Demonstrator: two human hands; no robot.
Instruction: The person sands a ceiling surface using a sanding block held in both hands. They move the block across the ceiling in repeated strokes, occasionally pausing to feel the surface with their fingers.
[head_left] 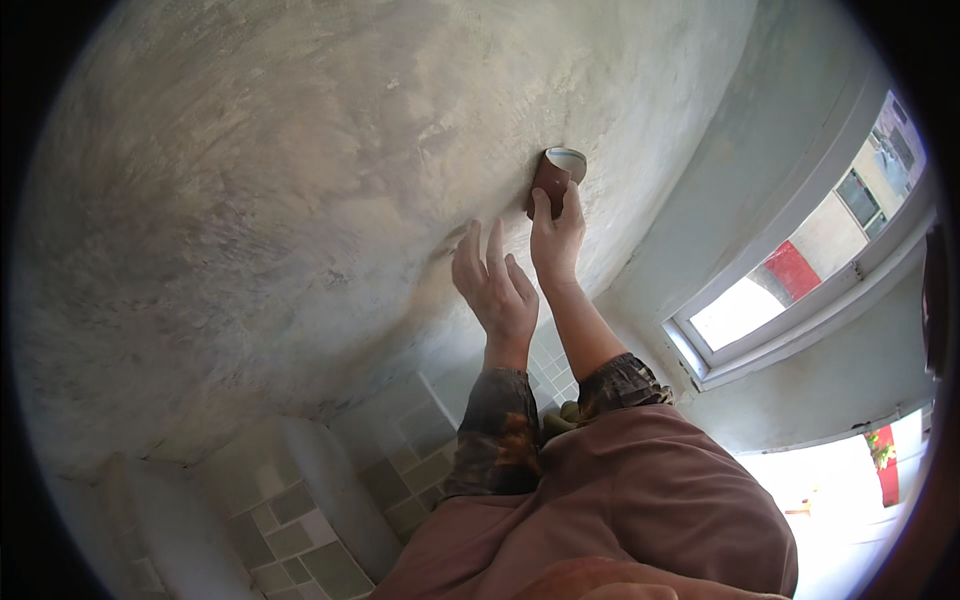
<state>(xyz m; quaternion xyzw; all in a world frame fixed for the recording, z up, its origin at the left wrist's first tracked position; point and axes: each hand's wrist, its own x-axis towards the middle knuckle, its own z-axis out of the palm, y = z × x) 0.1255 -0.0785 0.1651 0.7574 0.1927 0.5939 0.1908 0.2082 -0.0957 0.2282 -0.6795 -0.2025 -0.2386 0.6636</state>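
Note:
My right hand (557,240) grips a curled piece of reddish-brown sandpaper (548,184) between thumb and fingers. Its pale backing shows inside the curl, and its far side lies close against the patchy grey plastered wall (330,150). Below and to the left, my left hand (497,292) is raised with fingers apart and nothing in it. Those fingertips are close to the wall; whether they touch it I cannot tell. Both hands look dusty.
On the right is a white-framed window (705,350) in a pale side wall. Bright daylight comes through another opening (820,500) at the lower right. Far below lies a floor of grey and green tiles (290,535), with pale ledges (325,475) at the wall's foot.

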